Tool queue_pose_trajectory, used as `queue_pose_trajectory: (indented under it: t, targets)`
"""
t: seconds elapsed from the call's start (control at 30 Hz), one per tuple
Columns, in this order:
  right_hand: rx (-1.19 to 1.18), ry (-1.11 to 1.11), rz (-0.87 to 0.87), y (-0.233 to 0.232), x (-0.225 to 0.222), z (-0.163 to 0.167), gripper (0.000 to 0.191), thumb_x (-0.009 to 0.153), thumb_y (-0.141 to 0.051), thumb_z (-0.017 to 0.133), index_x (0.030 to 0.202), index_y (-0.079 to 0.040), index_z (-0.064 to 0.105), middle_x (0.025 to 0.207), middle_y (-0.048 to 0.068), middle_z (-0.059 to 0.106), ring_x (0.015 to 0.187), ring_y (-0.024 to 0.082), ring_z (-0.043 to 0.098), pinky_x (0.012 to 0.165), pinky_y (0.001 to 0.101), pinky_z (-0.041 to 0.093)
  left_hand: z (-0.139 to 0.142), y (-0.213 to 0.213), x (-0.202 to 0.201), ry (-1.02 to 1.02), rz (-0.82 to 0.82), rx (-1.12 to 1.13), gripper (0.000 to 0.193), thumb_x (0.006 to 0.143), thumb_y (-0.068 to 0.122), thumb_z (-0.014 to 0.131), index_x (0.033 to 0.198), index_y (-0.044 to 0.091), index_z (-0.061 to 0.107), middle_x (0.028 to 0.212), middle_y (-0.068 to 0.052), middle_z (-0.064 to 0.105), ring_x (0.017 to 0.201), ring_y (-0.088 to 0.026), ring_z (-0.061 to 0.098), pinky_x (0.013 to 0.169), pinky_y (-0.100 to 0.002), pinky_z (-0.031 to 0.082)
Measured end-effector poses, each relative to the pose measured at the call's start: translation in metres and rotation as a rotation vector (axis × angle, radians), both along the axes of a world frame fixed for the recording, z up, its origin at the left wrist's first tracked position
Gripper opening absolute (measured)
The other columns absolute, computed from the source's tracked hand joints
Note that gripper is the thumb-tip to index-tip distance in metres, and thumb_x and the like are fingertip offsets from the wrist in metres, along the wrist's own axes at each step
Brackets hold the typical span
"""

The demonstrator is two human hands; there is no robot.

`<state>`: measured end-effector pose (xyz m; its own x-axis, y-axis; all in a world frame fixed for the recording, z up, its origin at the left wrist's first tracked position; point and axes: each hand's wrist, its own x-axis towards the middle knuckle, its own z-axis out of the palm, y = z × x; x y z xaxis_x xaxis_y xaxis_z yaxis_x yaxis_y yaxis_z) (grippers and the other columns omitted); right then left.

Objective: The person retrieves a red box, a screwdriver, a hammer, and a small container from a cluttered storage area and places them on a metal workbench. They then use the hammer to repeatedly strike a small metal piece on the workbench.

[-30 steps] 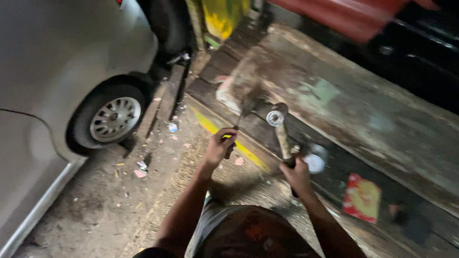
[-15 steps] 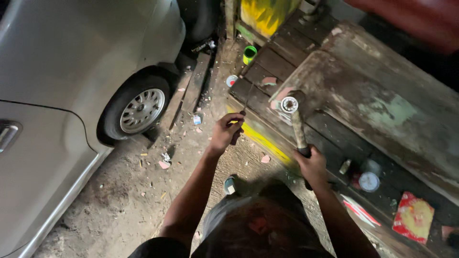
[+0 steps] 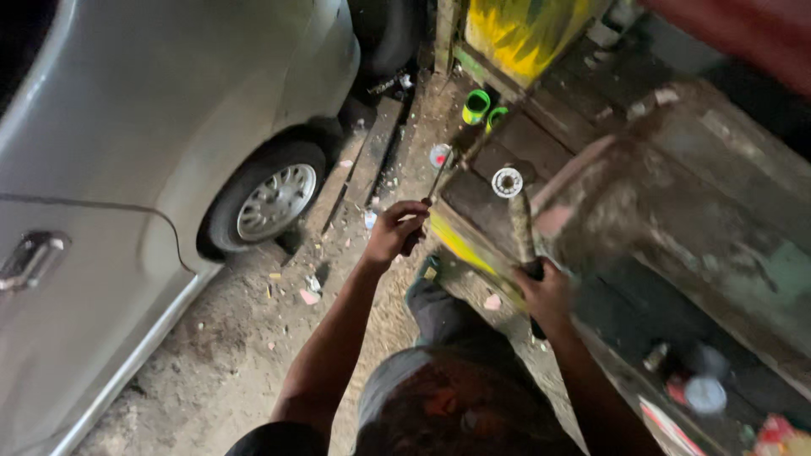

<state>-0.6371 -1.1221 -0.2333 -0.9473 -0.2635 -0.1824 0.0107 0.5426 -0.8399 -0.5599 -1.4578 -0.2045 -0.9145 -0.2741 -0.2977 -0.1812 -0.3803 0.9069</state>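
My left hand [image 3: 397, 230] is closed around the handle of a thin metal tool [image 3: 439, 177] whose tip points up toward a dark wooden bench [image 3: 507, 143]. My right hand [image 3: 547, 291] grips the lower end of a long rusty shaft [image 3: 521, 224] that ends in a round bearing-like ring [image 3: 507, 181]. The shaft stands tilted over the bench's yellow-painted edge [image 3: 460, 245]. The tool tip is just left of the ring; whether they touch is unclear.
A silver car [image 3: 152, 143] with its wheel [image 3: 274, 203] stands close on the left over a littered dirt floor [image 3: 245, 338]. Green cups [image 3: 476, 105] sit by a yellow object [image 3: 528, 29]. A worn wooden slab [image 3: 676, 211] and small tins [image 3: 701, 393] lie to the right.
The view has swung so the car fills more of the left side. Both hands keep their grips, and the shaft's ringed end has shifted up and away along the bench.
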Motion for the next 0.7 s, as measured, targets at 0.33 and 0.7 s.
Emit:
queue_pose_trajectory:
  t: [0.33, 0.7]
  targets:
    - [-0.076, -0.206, -0.053, -0.12, -0.097, 0.009, 0.026, 0.086, -0.023, 0.079, 0.089, -0.001, 0.064, 0.067, 0.006, 0.063, 0.057, 0.014, 0.057, 0.054, 0.0367, 0.046, 0.013, -0.102, -0.12, -0.001, -0.109, -0.061, 0.027, 0.097, 0.01, 0.064, 0.123, 0.003, 0.068, 0.097, -0.002, 0.072, 0.066, -0.008, 0.064, 0.045, -0.025, 0.045]
    - [0.007, -0.248, -0.079, -0.144, -0.133, 0.091, 0.037, 0.093, -0.032, 0.076, 0.094, 0.003, 0.063, 0.065, 0.012, 0.06, 0.055, 0.021, 0.053, 0.058, 0.0408, 0.047, 0.008, -0.108, -0.226, 0.062, -0.317, -0.109, 0.023, 0.101, 0.007, 0.062, 0.121, 0.002, 0.071, 0.076, -0.009, 0.065, 0.052, -0.009, 0.051, 0.045, -0.026, 0.04]
